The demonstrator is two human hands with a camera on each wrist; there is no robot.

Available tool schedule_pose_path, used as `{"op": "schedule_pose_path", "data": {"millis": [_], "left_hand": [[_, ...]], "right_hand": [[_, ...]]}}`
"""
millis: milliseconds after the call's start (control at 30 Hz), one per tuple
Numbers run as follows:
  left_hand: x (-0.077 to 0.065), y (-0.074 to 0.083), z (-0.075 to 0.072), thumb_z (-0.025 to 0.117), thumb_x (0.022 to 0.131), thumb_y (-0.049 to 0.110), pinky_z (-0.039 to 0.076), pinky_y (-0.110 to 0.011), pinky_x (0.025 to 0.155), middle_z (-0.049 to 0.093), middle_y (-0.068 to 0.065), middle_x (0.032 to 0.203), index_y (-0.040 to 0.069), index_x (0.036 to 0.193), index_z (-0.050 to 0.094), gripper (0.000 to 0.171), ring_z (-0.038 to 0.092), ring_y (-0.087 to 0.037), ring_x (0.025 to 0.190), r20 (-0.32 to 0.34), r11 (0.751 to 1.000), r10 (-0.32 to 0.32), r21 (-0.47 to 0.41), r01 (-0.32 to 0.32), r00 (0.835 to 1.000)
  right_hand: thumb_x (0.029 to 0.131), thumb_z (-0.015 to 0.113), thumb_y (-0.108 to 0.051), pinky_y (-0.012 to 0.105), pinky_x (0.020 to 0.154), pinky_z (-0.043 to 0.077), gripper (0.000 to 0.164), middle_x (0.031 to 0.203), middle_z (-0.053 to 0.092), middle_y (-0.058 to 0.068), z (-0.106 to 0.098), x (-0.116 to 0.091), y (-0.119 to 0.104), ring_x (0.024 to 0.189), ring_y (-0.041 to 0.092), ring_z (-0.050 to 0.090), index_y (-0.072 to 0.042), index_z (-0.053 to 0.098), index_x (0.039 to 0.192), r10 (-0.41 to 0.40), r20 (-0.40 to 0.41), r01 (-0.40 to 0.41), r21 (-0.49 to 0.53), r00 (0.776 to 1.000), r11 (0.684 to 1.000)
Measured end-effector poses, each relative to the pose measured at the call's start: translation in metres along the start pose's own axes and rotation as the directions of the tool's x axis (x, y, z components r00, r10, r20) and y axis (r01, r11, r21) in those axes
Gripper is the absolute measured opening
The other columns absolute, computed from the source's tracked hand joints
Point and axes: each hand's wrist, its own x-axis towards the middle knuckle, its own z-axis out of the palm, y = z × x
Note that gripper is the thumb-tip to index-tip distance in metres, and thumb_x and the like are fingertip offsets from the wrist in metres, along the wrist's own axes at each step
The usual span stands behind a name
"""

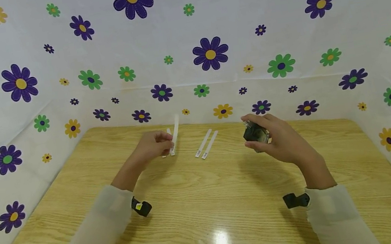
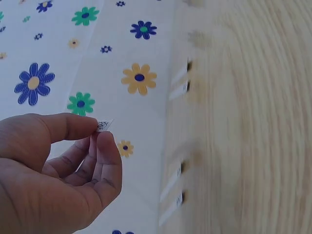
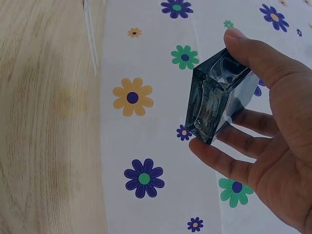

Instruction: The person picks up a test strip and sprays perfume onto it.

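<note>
**Paper strip in the left hand, dark glass bottle in the right**

At the left, the left hand is raised just above the wooden table, thumb and forefinger pinched on the end of a narrow white paper strip. The strip stands up from the fingers and tilts a little toward the far wall. In the left wrist view only its short printed end shows past the fingertips; the other fingers are curled beneath.

Toward the middle, two more white strips lie flat on the table, side by side and nearly parallel, well apart from either hand.

At the right, the right hand grasps a small dark glass bottle clear of the table, tipped on its side. The right wrist view shows the square, smoky bottle caught between the thumb on one side and the fingers on the other.

A white cloth printed with flowers walls in the table on three sides.
</note>
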Motion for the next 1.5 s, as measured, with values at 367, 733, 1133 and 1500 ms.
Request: {"op": "schedule_pose_path", "data": {"millis": [367, 733, 1133, 1500], "left_hand": [[-0.01, 0.022, 0.028, 0.066, 0.099, 0.007, 0.06, -0.033, 0.084, 0.068, -0.014, 0.107, 0.0, 0.118, 0.066, 0.02, 0.067, -0.024, 0.091, 0.094, 0.993, 0.114, 0.002, -0.115, 0.989], [-0.019, 0.043, 0.053, 0.066, 0.1, 0.008, 0.06, -0.042, 0.087, 0.067, -0.014, 0.105, 0.0, 0.117, 0.068, 0.019, 0.065, -0.045, 0.104, 0.187, 0.977, 0.207, 0.004, -0.211, 0.96], [-0.029, 0.059, 0.075, 0.067, 0.099, 0.005, 0.059, -0.05, 0.084, 0.068, -0.01, 0.1, 0.002, 0.111, 0.069, 0.013, 0.068, -0.034, 0.091, 0.254, 0.952, 0.29, 0.026, -0.306, 0.923], [-0.036, 0.059, 0.087, 0.067, 0.1, 0.008, 0.058, -0.05, 0.084, 0.068, -0.008, 0.099, 0.004, 0.112, 0.069, 0.013, 0.066, -0.022, 0.084, 0.282, 0.945, 0.31, 0.013, -0.327, 0.908]], "right_hand": [[0.093, 0.078, -0.033, 0.057, 0.086, 0.055, 0.067, 0.135, 0.058, 0.019, 0.001, 0.003, -0.001, 0.117, 0.037, 0.059, -0.022, 0.049, 0.152, -0.018, 0.001, 0.018, 0.0, 1.0, 1.0], [0.093, 0.078, -0.029, 0.057, 0.085, 0.056, 0.065, 0.129, 0.06, 0.018, 0.001, 0.002, -0.004, 0.113, 0.036, 0.06, -0.022, 0.049, 0.151, -0.055, -0.025, 0.055, 0.004, 0.998, 0.998], [0.091, 0.081, -0.026, 0.055, 0.084, 0.057, 0.067, 0.129, 0.061, 0.016, 0.004, 0.002, -0.003, 0.114, 0.034, 0.059, -0.021, 0.05, 0.15, -0.07, -0.042, 0.069, -0.012, 0.997, 0.998], [0.089, 0.083, -0.024, 0.054, 0.084, 0.057, 0.068, 0.131, 0.061, 0.016, 0.007, 0.004, -0.005, 0.115, 0.034, 0.06, -0.021, 0.051, 0.15, -0.124, -0.064, 0.123, -0.016, 0.99, 0.992]]}}
